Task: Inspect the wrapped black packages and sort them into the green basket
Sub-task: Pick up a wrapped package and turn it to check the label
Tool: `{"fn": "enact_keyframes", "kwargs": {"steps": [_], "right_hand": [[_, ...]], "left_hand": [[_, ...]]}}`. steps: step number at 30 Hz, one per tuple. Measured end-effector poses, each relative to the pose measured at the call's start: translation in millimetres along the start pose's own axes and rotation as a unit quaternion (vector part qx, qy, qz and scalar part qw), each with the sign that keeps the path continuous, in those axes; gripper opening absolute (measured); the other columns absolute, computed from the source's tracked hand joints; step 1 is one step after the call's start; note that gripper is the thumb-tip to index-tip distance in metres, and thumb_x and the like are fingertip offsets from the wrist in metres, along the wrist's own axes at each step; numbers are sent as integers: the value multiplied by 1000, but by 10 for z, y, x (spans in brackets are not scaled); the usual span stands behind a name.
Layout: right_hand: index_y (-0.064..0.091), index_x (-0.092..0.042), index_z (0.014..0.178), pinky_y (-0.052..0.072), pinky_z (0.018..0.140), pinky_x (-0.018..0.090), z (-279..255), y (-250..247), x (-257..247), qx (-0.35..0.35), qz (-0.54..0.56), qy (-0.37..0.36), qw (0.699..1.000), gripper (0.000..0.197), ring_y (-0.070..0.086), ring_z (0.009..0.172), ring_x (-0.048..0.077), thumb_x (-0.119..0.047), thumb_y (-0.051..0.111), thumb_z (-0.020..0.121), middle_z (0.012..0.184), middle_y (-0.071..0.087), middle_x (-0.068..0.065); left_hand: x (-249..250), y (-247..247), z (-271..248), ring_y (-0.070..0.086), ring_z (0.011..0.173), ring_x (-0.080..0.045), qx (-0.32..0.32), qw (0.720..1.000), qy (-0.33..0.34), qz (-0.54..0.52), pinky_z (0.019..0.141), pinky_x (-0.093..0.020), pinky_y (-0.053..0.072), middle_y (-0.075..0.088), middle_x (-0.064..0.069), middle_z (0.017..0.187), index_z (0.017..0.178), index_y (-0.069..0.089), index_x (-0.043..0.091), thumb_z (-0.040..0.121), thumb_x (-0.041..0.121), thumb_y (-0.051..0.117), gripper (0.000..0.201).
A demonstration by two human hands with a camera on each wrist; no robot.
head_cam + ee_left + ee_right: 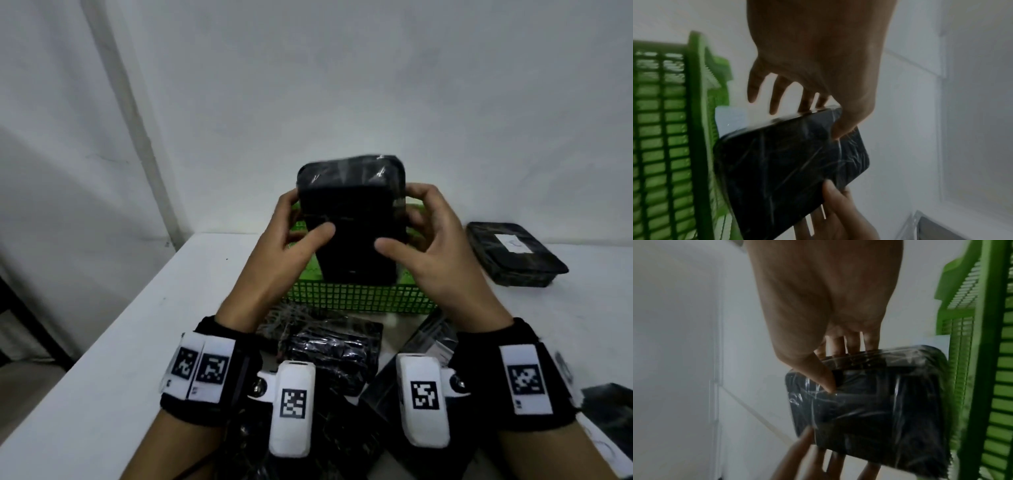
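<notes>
Wrapped black package (349,222) held upright at frame centre, above green basket (359,298); left hand (284,246) and right hand (435,246) clamped on its sides. Labelled package (513,253) at right. Several more at bottom, number unclear. Basket contents hidden.

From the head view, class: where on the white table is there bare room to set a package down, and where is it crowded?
Bare table: left of the green basket, and between basket and labelled package. Crowded: near edge, where wrapped packages lie under both wrists.
</notes>
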State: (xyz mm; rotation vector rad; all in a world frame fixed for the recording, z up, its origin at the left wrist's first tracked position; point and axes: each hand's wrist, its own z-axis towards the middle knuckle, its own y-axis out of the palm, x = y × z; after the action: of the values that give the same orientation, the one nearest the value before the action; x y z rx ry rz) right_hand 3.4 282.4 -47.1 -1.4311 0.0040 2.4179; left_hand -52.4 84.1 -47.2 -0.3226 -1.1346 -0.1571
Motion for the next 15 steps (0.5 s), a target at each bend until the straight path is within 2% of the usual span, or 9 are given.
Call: {"fn": "enact_keyframes", "kwargs": {"steps": [1, 2, 3, 4, 5, 7, 9, 12, 15], "right_hand": [[48, -31, 124, 53, 94, 26, -10, 10, 12, 11, -54, -24, 998, 54, 64, 118, 12, 0, 72, 86, 121, 69, -1], [49, -33, 124, 48, 98, 21, -11, 27, 10, 28, -110, -44, 993, 55, 58, 122, 11, -1, 72, 86, 126, 65, -1], [50, -34, 125, 44, 98, 17, -14, 50, 1, 48, -166, -57, 983, 55, 52, 125, 12, -3, 72, 86, 130, 61, -1], [52, -33, 128, 40, 97, 17, -16, 65, -6, 58, -206, -61, 975, 54, 47, 127, 14, -7, 74, 86, 133, 59, -2], [54, -32, 130, 39, 99, 23, -19, 71, -18, 52, -223, -58, 972, 54, 45, 130, 16, -15, 77, 84, 135, 57, -6], [55, -35, 132, 41, 108, 36, -46, 77, -23, -4, -197, -37, 980, 59, 47, 132, 15, -39, 79, 79, 138, 55, -10], [56, -35, 131, 44, 112, 41, -68, 80, -22, -34, -137, -18, 990, 63, 49, 133, 10, -59, 71, 75, 144, 53, -10], [66, -26, 121, 49, 108, 35, -53, 98, 1, 24, -123, -55, 991, 49, 56, 127, 3, -51, 71, 80, 138, 61, -9], [68, -19, 117, 51, 104, 31, -34, 124, 26, 51, -145, -104, 983, 43, 60, 121, 4, -43, 74, 81, 127, 68, -7]], "left_hand": [[28, -8, -12, 64, 112, -6, 3, 1000, -6, 5, 84, -24, 49, 62, 19, 125, 132, 46, 43, 90, 56, 59, 45], [51, -9, -11, 66, 109, -9, 8, 1000, -11, -3, 84, -27, 50, 62, 20, 122, 125, 51, 43, 92, 59, 51, 38], [64, -1, -12, 69, 104, -14, 16, 1000, -14, -20, 83, -31, 54, 64, 17, 121, 120, 55, 39, 93, 57, 49, 32], [74, 13, -12, 72, 101, -18, 29, 999, -8, -35, 82, -36, 58, 65, 11, 120, 116, 58, 34, 95, 50, 53, 27], [80, 27, -11, 73, 99, -20, 45, 998, 8, -44, 83, -39, 60, 66, 4, 119, 114, 59, 28, 95, 43, 60, 24], [85, 34, -10, 72, 101, -16, 71, 995, 49, -46, 87, -42, 61, 68, -4, 116, 111, 60, 18, 91, 29, 70, 25], [85, 24, -7, 69, 109, -17, 81, 993, 74, -48, 89, -43, 60, 70, -6, 114, 109, 62, 14, 87, 24, 75, 28], [93, 10, -22, 68, 113, -19, 85, 990, 90, -61, 88, -42, 60, 70, -8, 115, 106, 62, 10, 84, 21, 76, 29], [113, -4, -31, 70, 109, -19, 80, 989, 94, -76, 82, -35, 61, 71, -3, 116, 104, 61, 9, 84, 26, 73, 29]]}}
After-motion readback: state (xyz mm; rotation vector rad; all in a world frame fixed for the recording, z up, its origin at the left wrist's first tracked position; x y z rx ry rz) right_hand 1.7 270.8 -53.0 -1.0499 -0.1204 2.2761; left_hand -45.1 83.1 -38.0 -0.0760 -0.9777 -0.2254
